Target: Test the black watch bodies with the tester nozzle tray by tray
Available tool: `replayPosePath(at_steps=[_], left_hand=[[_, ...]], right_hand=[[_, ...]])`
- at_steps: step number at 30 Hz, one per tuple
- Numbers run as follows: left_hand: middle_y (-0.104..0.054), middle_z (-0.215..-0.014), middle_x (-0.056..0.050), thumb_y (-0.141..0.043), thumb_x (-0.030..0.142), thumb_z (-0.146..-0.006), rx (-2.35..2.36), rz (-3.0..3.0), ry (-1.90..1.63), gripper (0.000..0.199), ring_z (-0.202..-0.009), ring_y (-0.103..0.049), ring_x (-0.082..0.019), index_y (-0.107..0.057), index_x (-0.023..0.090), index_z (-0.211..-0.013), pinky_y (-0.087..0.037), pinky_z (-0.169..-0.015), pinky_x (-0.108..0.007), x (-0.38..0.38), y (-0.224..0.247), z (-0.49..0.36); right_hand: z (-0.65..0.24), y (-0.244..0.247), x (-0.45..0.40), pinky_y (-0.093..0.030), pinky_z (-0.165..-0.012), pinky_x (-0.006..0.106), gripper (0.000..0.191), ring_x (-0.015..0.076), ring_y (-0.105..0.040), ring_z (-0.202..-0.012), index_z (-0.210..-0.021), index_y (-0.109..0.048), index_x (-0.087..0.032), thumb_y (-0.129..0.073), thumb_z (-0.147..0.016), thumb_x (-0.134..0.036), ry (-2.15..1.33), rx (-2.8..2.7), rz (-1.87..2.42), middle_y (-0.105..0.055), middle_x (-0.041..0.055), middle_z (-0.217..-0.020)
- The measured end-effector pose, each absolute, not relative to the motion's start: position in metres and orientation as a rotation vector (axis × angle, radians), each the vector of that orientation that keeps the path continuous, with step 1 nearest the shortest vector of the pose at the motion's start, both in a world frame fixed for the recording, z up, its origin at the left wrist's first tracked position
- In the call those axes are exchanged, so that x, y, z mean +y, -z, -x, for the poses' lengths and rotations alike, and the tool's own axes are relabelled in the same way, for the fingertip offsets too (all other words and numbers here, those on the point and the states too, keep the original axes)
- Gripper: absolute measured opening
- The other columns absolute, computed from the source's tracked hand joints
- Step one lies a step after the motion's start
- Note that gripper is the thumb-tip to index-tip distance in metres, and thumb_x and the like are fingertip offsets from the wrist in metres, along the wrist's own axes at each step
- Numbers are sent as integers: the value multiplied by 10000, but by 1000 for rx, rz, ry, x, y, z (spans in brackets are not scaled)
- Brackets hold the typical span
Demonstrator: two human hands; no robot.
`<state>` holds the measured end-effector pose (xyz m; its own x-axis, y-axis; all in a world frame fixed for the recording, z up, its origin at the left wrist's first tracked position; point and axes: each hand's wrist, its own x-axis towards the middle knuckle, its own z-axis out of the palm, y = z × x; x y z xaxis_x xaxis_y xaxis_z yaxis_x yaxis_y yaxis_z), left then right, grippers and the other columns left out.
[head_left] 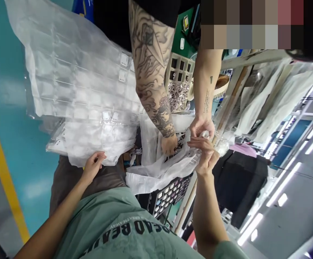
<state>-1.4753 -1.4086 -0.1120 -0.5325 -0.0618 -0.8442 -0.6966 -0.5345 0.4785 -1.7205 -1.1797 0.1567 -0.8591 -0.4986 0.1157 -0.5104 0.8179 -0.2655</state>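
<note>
Clear plastic pocket sheets spread across the left and middle, with small white square pieces showing in some pockets. My left hand is at the sheets' lower edge, fingers curled together; what they hold, if anything, is hidden. On the right, my right hand grips crumpled clear plastic, right against another person's hand at the same plastic. That person's other hand, on a tattooed arm, reaches down onto the plastic and small dark pieces under it.
A divided tray of small parts stands behind the arms. Below the plastic is a black rack with rows of light pieces. Wooden bars, hanging plastic and dark cloth are at right.
</note>
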Motion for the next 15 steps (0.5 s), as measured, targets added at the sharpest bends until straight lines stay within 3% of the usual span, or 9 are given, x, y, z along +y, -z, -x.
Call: replayPosePath(at_steps=[7, 11, 15], left_hand=[[-725, -890, -56, -565, 528, -845, 1584, 1071, -1984, 407, -538, -538, -156, -695, 190, -1031, -435, -528, -278, -1422, 99, 1480], [-727, -930, -80, -521, 434, -906, 1908, 813, -1949, 307, -793, -648, -242, -711, 220, -1016, -500, -714, -327, -1408, 64, 1508], [-732, -959, -74, -542, 334, -948, 2059, 155, -1984, 224, -886, -681, -225, -748, 248, -971, -504, -798, -310, -1351, 13, 1559]], right_hand=[[1718, -165, -1176, -541, -950, 513, 748, 266, -730, -791, -654, -673, -220, -180, -1008, -657, -563, -2918, -782, -691, 61, -687], [1718, -168, -1177, -541, -938, 497, 726, 260, -725, -774, -656, -664, -218, -209, -1004, -664, -609, -2893, -773, -692, 69, -680], [1715, -173, -1173, -508, -998, 513, 724, 260, -732, -788, -676, -679, -224, -181, -1022, -619, -597, -2881, -798, -706, 74, -692]])
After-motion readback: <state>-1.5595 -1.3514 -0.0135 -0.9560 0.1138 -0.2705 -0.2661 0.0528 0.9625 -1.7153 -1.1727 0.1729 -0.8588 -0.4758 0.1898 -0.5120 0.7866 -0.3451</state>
